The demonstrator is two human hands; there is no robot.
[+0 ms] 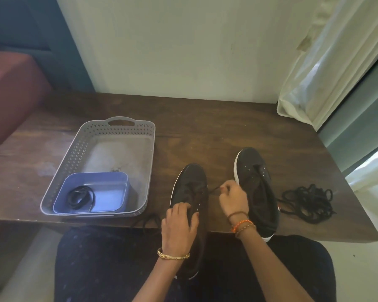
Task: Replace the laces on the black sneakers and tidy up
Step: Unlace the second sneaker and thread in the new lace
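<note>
My left hand is pressing down on the near sneaker around the tongue, fingers curled over its upper, steadying it at the table edge with the heel hanging over my lap. My right hand is pinching a lace end, drawn taut from the eyelets.

Handling, as I judge it: the lace is soft, limp and light, so it's giving no push through an eyelet unless I'm holding right at the stiff tip. Pinching close to the end is the way. The shoe is light and its fabric upper is flexing, so it's needing the hold-down or it'll be sliding when I pull.

Looks: both sneakers are black fabric with white soles. The second sneaker is sitting just right of my right hand, eyelets apparently bare. A loose pile of black lace is lying on the table right of it. Another coiled black lace is sitting in a small blue tub inside the grey basket on the left. One more lace bit is dangling off the table edge near my left wrist.
</note>
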